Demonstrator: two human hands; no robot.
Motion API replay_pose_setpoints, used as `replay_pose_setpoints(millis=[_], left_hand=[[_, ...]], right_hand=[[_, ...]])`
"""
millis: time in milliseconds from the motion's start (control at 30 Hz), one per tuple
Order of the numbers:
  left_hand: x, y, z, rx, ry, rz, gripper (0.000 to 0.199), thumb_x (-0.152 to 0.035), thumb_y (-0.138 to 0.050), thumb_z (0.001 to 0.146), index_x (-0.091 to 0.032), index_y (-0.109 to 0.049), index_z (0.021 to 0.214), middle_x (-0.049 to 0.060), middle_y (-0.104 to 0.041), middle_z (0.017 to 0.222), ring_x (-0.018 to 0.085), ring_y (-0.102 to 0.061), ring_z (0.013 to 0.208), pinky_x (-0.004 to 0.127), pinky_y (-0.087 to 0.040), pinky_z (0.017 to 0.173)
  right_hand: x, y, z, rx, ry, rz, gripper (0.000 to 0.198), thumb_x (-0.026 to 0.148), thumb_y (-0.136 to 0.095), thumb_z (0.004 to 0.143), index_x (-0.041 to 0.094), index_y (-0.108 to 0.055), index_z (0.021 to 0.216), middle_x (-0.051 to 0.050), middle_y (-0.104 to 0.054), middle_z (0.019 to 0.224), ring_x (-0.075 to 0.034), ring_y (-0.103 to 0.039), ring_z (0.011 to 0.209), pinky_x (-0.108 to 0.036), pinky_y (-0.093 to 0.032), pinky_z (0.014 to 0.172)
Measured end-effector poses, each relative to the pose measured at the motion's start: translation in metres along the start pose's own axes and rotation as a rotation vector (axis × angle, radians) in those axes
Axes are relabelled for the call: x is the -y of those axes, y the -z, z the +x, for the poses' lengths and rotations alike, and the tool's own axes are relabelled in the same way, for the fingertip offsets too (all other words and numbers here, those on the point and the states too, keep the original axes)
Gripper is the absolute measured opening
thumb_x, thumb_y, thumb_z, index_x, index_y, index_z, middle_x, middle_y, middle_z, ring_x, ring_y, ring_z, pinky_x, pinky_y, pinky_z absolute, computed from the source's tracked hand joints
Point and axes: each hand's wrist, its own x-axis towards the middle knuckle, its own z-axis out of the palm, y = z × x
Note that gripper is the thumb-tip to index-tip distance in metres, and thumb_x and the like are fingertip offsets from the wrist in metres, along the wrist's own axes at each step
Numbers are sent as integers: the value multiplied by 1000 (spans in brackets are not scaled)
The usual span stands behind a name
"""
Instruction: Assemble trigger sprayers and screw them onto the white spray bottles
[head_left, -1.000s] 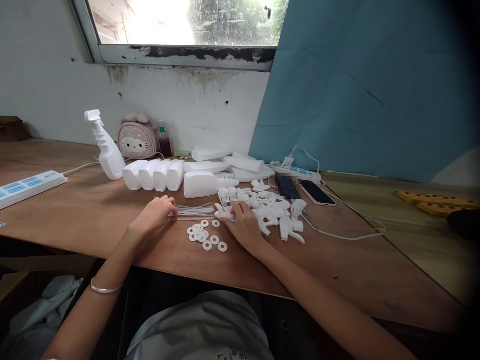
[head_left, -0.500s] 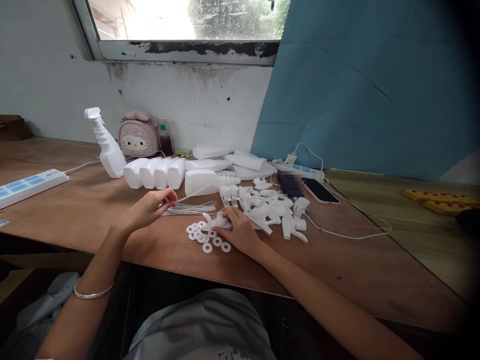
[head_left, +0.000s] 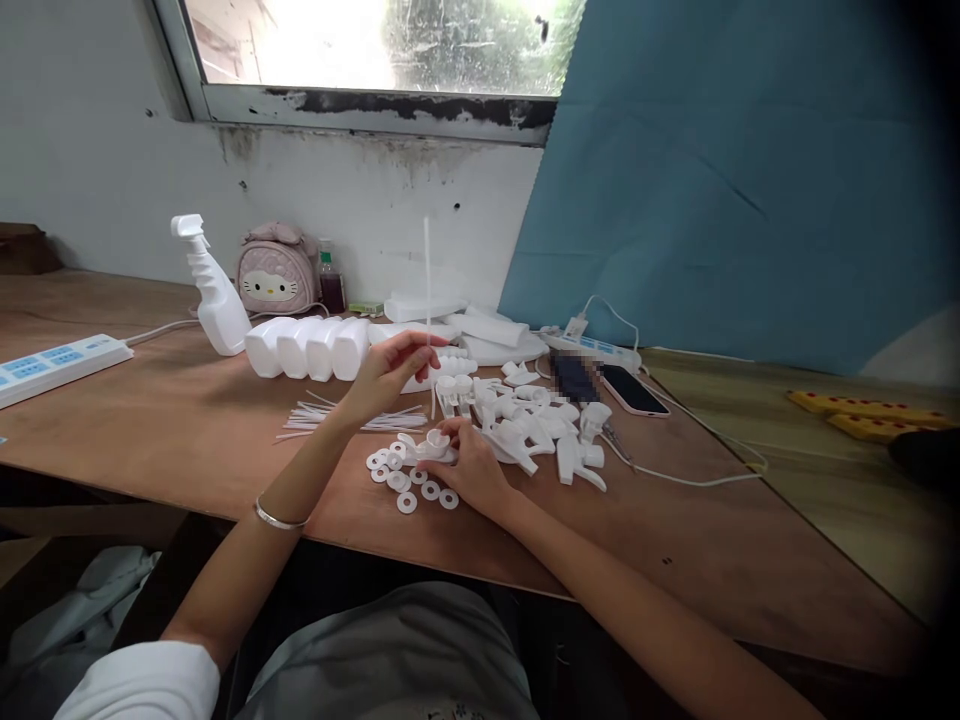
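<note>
Between the fingertips of my left hand is a thin white tube, held upright with its lower end above the table. My right hand grips a white spray trigger head, its round collar facing up. White ring washers lie loosely in front of and beside that head. Behind my left wrist, a bundle of similar tubes rests on the wood. To the right of my right hand is a pile of more trigger heads.
An assembled spray bottle stands at the back left, near a pink bag. White bottles lie along the back. A phone, a power strip and a cable are at right; another power strip is at left.
My left hand has moved right and up, turning the tube from slanted to upright above the trigger head. My right hand keeps holding the head in nearly the same place.
</note>
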Motion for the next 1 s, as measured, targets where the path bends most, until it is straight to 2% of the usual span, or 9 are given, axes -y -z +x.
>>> replay_pose_setpoints(millis=[133,233,567,800,1000], left_hand=[[24,-2,-9,3,96,-178,25,-33,-54,82,-13,-61,94,3,-54,74,7,-48,59,21,-42,59],[32,0,-14,-12,135,-216,25,-34,-55,81,-13,-61,93,3,-54,74,8,-48,60,22,-42,59],[27,1,-14,-10,87,-78,24,-33,-53,83,-12,-61,91,2,-54,72,8,-48,59,22,-41,60],[31,4,-15,-6,115,-121,24,-33,-52,83,-14,-61,93,3,-54,75,8,-48,61,22,-41,61],[31,4,-15,18,123,-106,25,-34,-51,83,-13,-61,94,3,-53,74,8,-48,60,22,-41,60]], right_hand=[[-1,0,1,-4,-44,-15,44,38,-69,66,20,-41,93,-6,-56,87,-20,-58,75,-35,-50,62],[0,0,2,-6,-50,-8,45,39,-69,66,19,-40,95,-6,-56,88,-20,-59,74,-35,-50,62],[4,1,4,-3,-40,-5,44,40,-68,67,19,-41,95,-6,-56,88,-21,-58,75,-34,-49,61],[2,1,3,8,-30,-20,47,39,-70,65,20,-42,97,-6,-57,89,-21,-58,76,-33,-48,61],[4,2,3,15,-5,-15,43,37,-68,69,20,-41,97,-7,-56,90,-22,-58,79,-34,-49,62]])
